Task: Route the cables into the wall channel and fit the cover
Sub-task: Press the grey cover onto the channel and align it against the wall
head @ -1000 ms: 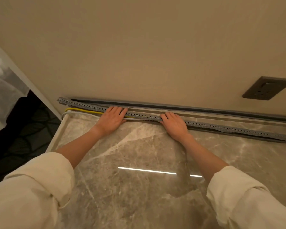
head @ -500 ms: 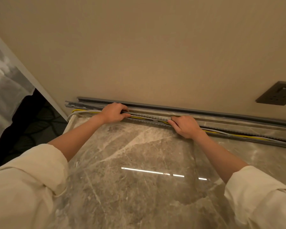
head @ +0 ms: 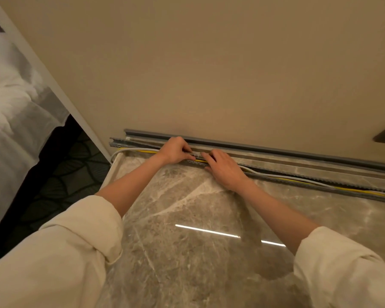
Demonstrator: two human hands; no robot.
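Cream sleeves (head: 60,258) framed the near edge of the marble top (head: 187,252). At its far edge both hands worked the grey slotted channel (head: 320,186): the left hand (head: 175,150) had fingers curled onto it, while the right hand (head: 223,168) lay flatter, fingertips on the yellow cable (head: 351,190) and white cable (head: 267,175) lying in it. Behind, the grey cover (head: 276,150) rested along the wall (head: 209,74).
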